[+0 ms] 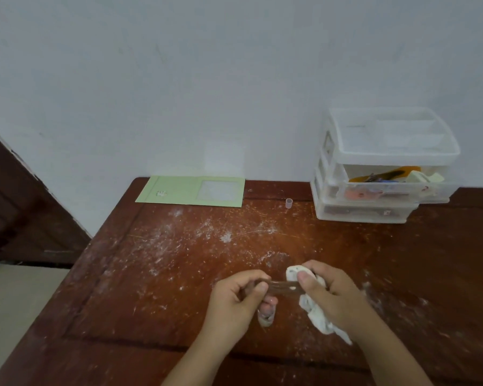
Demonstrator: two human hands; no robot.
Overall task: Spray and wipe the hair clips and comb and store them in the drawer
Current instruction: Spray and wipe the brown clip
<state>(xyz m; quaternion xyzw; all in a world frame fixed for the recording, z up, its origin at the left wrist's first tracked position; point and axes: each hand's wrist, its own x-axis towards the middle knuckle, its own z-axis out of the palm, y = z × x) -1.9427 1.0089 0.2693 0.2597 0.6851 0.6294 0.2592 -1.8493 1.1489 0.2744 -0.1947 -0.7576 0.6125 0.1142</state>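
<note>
My left hand pinches one end of a thin brown translucent comb held level above the wooden table. A small clear bottle-like thing shows under that hand's fingers. My right hand grips a white cloth and wraps it round the comb's other end. At the back right stands a clear plastic drawer unit; its middle drawer is pulled out and holds an orange piece and other small items.
A pale green folder lies flat at the table's back edge against the white wall. A small clear cap stands left of the drawer unit. White powdery marks streak the tabletop. A dark wooden door is at the left.
</note>
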